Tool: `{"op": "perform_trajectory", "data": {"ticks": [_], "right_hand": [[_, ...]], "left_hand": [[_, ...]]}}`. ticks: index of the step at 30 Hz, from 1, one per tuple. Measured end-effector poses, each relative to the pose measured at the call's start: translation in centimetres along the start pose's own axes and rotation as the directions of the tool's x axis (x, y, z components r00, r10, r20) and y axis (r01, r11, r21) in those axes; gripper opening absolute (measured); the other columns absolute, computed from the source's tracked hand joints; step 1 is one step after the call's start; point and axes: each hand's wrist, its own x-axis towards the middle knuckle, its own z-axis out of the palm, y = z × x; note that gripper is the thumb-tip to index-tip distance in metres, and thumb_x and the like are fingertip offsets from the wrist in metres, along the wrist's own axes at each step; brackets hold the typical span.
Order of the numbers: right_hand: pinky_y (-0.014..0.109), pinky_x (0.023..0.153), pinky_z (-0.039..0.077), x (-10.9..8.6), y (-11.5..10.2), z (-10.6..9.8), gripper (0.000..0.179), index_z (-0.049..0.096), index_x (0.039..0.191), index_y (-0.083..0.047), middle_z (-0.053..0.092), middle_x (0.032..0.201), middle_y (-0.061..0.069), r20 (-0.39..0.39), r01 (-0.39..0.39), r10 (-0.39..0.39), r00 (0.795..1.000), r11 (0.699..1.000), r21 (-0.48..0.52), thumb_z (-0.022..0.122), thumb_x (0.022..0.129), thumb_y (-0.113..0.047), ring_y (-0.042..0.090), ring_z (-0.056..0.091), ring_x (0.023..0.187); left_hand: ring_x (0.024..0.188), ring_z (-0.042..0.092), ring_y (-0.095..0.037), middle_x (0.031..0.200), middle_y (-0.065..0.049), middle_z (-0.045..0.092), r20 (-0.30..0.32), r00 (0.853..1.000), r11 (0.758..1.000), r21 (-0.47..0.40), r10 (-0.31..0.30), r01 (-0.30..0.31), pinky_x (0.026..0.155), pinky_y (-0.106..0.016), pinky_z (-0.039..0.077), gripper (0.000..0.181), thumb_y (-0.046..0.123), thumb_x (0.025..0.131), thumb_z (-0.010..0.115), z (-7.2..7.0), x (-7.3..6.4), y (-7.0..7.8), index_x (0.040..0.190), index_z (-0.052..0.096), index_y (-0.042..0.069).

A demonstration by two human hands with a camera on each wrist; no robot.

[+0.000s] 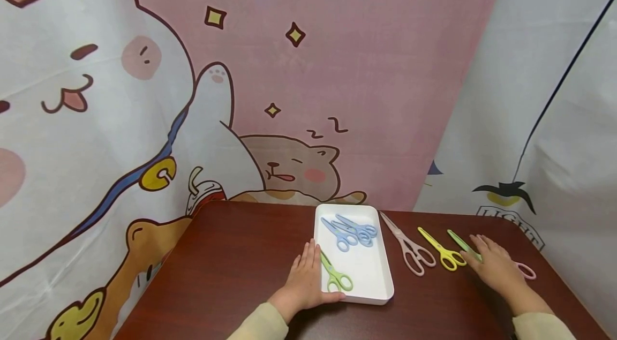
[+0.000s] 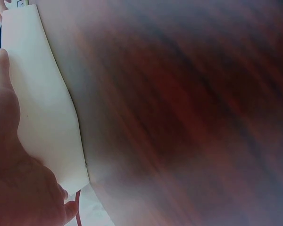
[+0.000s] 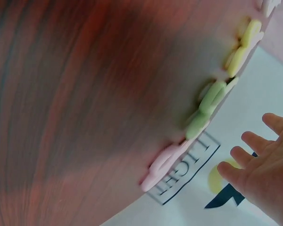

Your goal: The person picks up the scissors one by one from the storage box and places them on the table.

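My left hand (image 1: 305, 282) rests against the white tray (image 1: 371, 270), straight fingers along its left wall and thumb by its near edge. Inside the tray lie several blue scissors (image 1: 348, 233) at the far end and green-handled scissors (image 1: 332, 273) close to my left hand. My right hand (image 1: 496, 270) hovers at the table's right side with fingers spread, holding nothing. Beneath it, partly hidden, are another green pair of scissors (image 1: 460, 242) and a pink pair (image 3: 162, 165). Left of those lie yellow scissors (image 1: 439, 249) and larger pale pink scissors (image 1: 402, 238).
The dark red-brown table (image 1: 241, 254) extends left of the tray. Behind it hangs a cloth (image 1: 385, 88) printed with cartoon animals, reaching down to the table's far edge. The row of scissors stands between the tray and the table's right edge.
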Motion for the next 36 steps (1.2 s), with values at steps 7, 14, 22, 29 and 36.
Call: {"op": "perform_trajectory", "data": {"ticks": [7,14,22,29,36], "right_hand": [[0.073,0.096,0.023,-0.3,-2.4,1.0,0.067,0.037,0.136,0.006,0.030,0.137,0.040,-0.044,0.057,-0.058,0.997,0.998,-0.031,0.054,0.093,-0.043,0.056,0.026,0.128],[0.076,0.093,0.021,-0.4,-4.7,1.6,0.070,0.034,0.141,0.001,0.029,0.142,0.036,-0.032,0.102,-0.103,0.994,0.994,-0.025,0.053,0.093,-0.047,0.058,0.024,0.128],[0.071,0.095,0.025,-0.6,-7.5,2.0,0.067,0.042,0.137,0.002,0.034,0.140,0.035,-0.091,0.191,-0.193,0.977,0.981,-0.033,0.063,0.088,-0.040,0.056,0.030,0.127],[0.073,0.096,0.024,-0.8,-9.9,2.6,0.067,0.041,0.140,-0.002,0.032,0.144,0.030,-0.083,0.207,-0.207,0.975,0.978,-0.007,0.062,0.089,-0.041,0.055,0.028,0.129],[0.069,0.098,0.025,-1.0,-12.6,3.3,0.069,0.044,0.139,-0.003,0.032,0.145,0.028,-0.095,0.252,-0.249,0.964,0.967,0.026,0.066,0.086,-0.040,0.052,0.029,0.130]], "left_hand": [[0.145,0.015,-0.034,0.157,-0.023,0.011,0.021,1.000,1.000,-0.014,0.003,-0.003,0.111,-0.049,0.027,0.132,0.090,0.061,0.048,-1.0,-0.3,0.4,0.149,0.016,-0.003],[0.144,0.017,-0.034,0.156,-0.023,0.013,0.025,1.000,1.000,-0.012,0.001,-0.001,0.111,-0.048,0.028,0.129,0.087,0.063,0.052,-1.7,-0.5,0.6,0.149,0.018,-0.004],[0.145,0.015,-0.033,0.157,-0.022,0.011,0.002,1.000,1.000,-0.030,0.005,-0.005,0.111,-0.050,0.027,0.132,0.091,0.060,0.046,-0.8,-0.3,0.3,0.149,0.016,-0.002],[0.146,0.012,-0.031,0.158,-0.020,0.008,-0.007,1.000,1.000,-0.013,-0.001,0.001,0.112,-0.048,0.026,0.134,0.094,0.058,0.041,-0.1,-0.1,0.0,0.150,0.015,0.000],[0.146,0.013,-0.031,0.158,-0.020,0.008,0.000,1.000,1.000,-0.013,0.000,0.000,0.112,-0.048,0.026,0.133,0.092,0.059,0.045,-0.3,-0.1,0.0,0.150,0.016,-0.001]]}}
